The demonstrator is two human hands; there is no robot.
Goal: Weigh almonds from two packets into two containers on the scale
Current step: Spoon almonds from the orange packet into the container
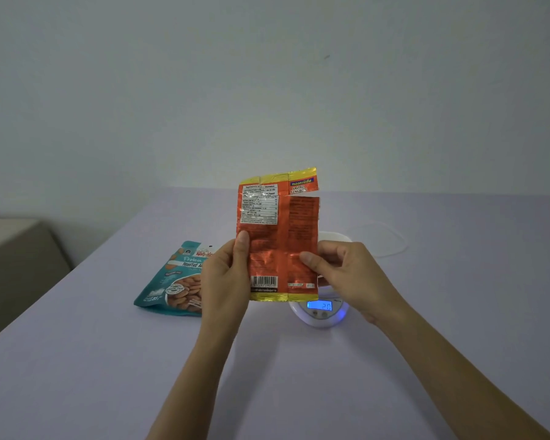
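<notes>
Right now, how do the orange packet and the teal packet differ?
The orange packet is held upright in the left hand and right hand; the teal packet lies flat on the table. The orange packet is torn partway across near its top; the teal packet shows no tear where visible. Both are printed as almonds.

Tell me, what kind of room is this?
Probably a plain room at home: a lilac-covered table against a bare wall, a small kitchen scale, a teal packet and an orange packet of almonds.
</notes>
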